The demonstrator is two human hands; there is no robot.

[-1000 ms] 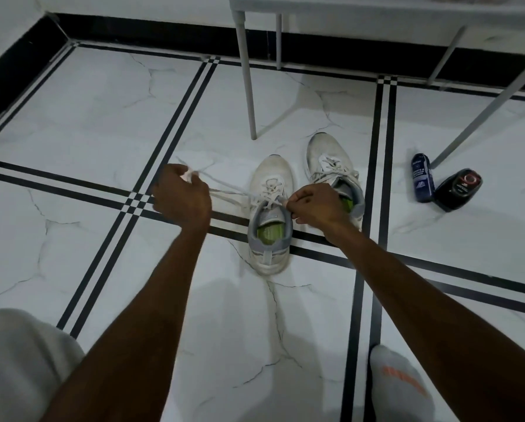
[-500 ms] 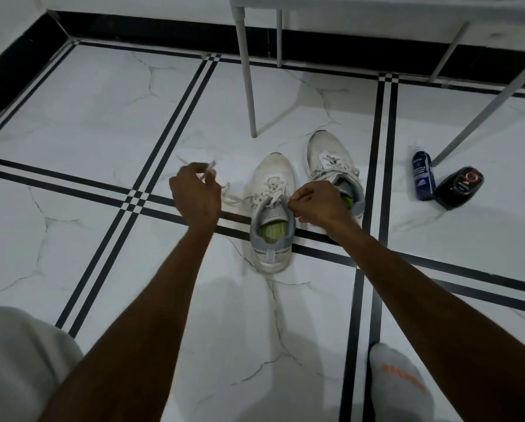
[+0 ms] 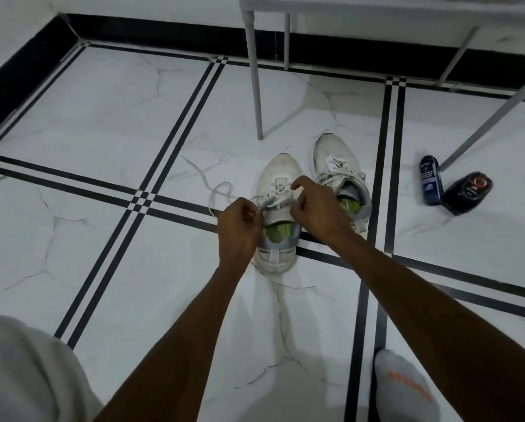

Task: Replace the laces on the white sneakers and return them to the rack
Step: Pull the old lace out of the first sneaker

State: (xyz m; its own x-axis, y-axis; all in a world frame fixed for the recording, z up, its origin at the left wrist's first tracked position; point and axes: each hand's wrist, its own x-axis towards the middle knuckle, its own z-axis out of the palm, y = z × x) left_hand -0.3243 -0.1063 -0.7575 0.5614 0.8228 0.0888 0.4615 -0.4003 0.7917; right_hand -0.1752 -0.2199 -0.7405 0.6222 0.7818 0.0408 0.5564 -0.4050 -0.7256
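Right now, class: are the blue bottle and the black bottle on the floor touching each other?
Touching. The head view shows the blue bottle lying against the black bottle; their sides meet near the blue bottle's lower end with no floor visible between them there.

Both arms outstretched, left hand (image 3: 236,226) and right hand (image 3: 314,208) close together, fingers curled.

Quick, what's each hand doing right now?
Left hand: pinching the lace of the near sneaker.
Right hand: fingers curled at the same lace.
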